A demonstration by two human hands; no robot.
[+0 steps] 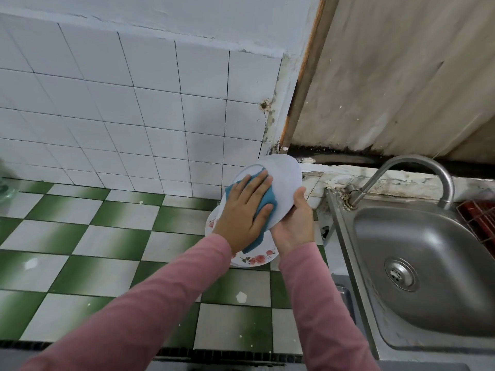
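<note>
**Wiping a white plate beside the sink**

We start with the tiled wall (120, 103), white squares running behind the whole counter (80, 236), which is laid in green and white checks. To the right of the wall we see a worn wooden board (388, 76) standing above the steel sink (345, 236). The curved tap (417, 162) arches over the basin, and a red rack (479, 218) shows at the far right edge.

Between the counter's back corner and the sink, we find the white plate (284, 183) held up in the air, tilted with its face towards the left. Under it a flowered plate (257, 259) lies flat on the counter, just beside the sink's rim.

The right hand (294, 223) grips the white plate at its lower edge, the thumb lying up along the rim and the palm cupped beneath; the fingers behind the plate are hidden from us. The left hand (243, 210) lies flat with its fingers straight and spread, pressing the blue cloth (263, 202) against the plate's face. The cloth sticks out past the fingertips and below the palm.

Smallest, we note the drain (401, 274) in the basin floor.
</note>
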